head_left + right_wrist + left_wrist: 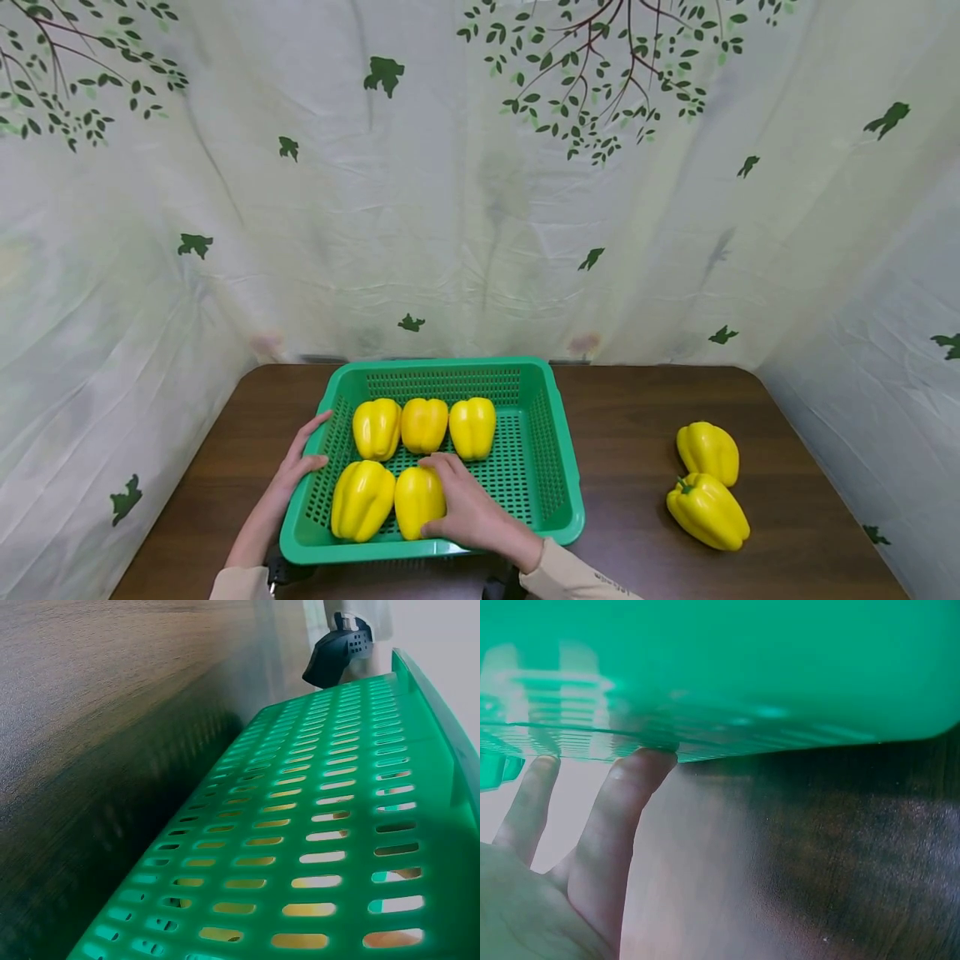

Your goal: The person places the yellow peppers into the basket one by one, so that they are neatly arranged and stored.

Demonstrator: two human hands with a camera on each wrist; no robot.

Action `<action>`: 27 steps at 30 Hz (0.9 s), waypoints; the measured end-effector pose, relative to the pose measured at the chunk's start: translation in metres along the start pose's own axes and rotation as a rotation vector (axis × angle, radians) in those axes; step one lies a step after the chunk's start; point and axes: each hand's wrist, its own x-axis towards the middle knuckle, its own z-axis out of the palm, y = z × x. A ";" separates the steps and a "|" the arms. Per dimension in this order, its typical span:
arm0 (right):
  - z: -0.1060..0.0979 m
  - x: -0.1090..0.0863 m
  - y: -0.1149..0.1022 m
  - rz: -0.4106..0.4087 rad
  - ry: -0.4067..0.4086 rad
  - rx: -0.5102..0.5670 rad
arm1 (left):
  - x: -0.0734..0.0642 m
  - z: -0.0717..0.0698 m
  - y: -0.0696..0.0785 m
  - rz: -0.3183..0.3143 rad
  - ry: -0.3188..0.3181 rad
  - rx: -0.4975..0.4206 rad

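A green perforated plastic basket sits on the table with several yellow bell peppers inside. Three peppers form the back row; a wide one lies front left. Beside it, my right hand grips another yellow bell pepper, thumb at its near end and fingers over the far end. In the right wrist view the basket wall mostly hides that hand. My left hand rests against the basket's left side, its fairly straight fingers touching the outer wall in the left wrist view.
Two more yellow bell peppers, one behind and one in front, lie touching on the brown wooden table to the right. A leaf-patterned white curtain hangs behind the table and along its sides.
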 end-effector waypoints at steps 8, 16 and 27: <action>-0.002 -0.002 0.002 0.023 -0.014 0.037 | 0.003 0.003 -0.003 0.072 0.003 -0.040; -0.006 -0.005 0.002 0.026 0.032 0.108 | 0.004 0.005 -0.003 0.080 0.016 -0.046; -0.025 -0.014 0.005 0.005 0.088 0.159 | 0.001 0.003 -0.001 0.061 0.004 -0.029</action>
